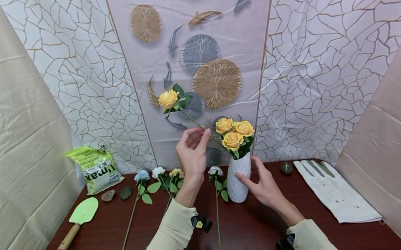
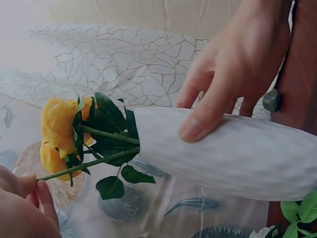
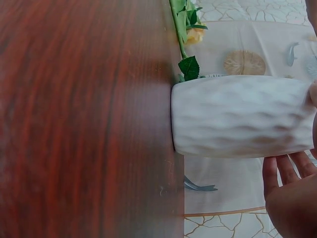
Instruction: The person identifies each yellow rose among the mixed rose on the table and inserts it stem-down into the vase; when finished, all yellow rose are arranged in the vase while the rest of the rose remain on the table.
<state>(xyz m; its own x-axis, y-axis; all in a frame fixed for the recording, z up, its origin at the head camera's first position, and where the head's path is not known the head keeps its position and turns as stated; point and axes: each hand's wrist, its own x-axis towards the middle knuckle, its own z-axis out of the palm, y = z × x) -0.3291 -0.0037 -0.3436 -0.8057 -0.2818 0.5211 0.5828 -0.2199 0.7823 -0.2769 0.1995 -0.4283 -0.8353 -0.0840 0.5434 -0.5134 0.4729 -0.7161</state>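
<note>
In the head view, my left hand pinches the stem of a yellow rose between thumb and fingers. The bloom leans up and to the left, while the stem's lower end reaches the mouth of a white textured vase. Three other yellow roses stand bunched in that vase with dark green leaves. My right hand holds the vase by its side, thumb across the front. In the left wrist view, the pinched stem runs into the vase opening. The vase base stands upright on the table in the right wrist view.
A white rose lies left of the vase. Further left are blue, white and yellow flowers, stones, a green bag and a trowel. At right are a dark stone and a white glove.
</note>
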